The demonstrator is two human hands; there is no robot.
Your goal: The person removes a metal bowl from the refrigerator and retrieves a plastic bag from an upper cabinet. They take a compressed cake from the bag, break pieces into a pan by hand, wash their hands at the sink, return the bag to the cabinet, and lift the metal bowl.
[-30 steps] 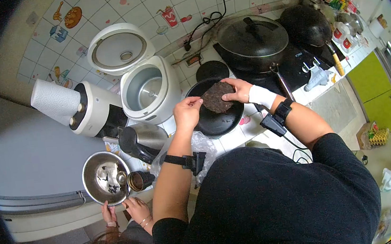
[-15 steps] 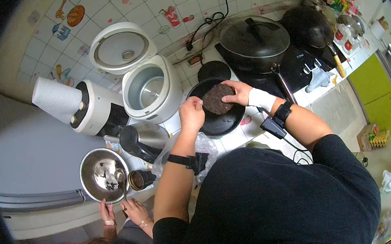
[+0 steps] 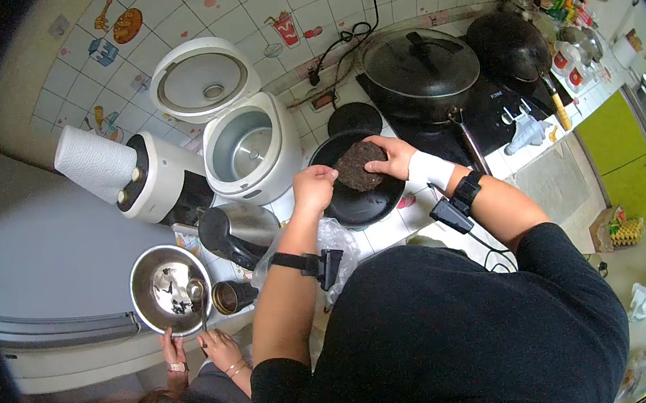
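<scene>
A dark brown, rough round cake of what looks like dried seaweed (image 3: 359, 166) is held over a black pan (image 3: 363, 207). My right hand (image 3: 394, 158) grips its right side, thumb on top and the other fingers mostly hidden. At the cake's left edge, my left hand (image 3: 315, 188) is closed in a pinch, the fingertips touching the rim. The pan stands on the tiled counter, with a flat black disc (image 3: 354, 119) behind it. Under my left forearm lies a clear plastic bag (image 3: 337, 246).
An open rice cooker (image 3: 286, 146), a kettle (image 3: 251, 225) and a dispenser (image 3: 170, 170) stand left. A lidded pan (image 3: 421, 73) and a wok (image 3: 507, 44) are on the stove. At lower left, another person's hands (image 3: 220, 346) hold a steel bowl (image 3: 141, 287) and a spoon (image 3: 197, 289).
My left hand has shifted slightly left and up. The cake stays over the pan, barely moved, still in my right hand. The other person's bowl has hardly moved.
</scene>
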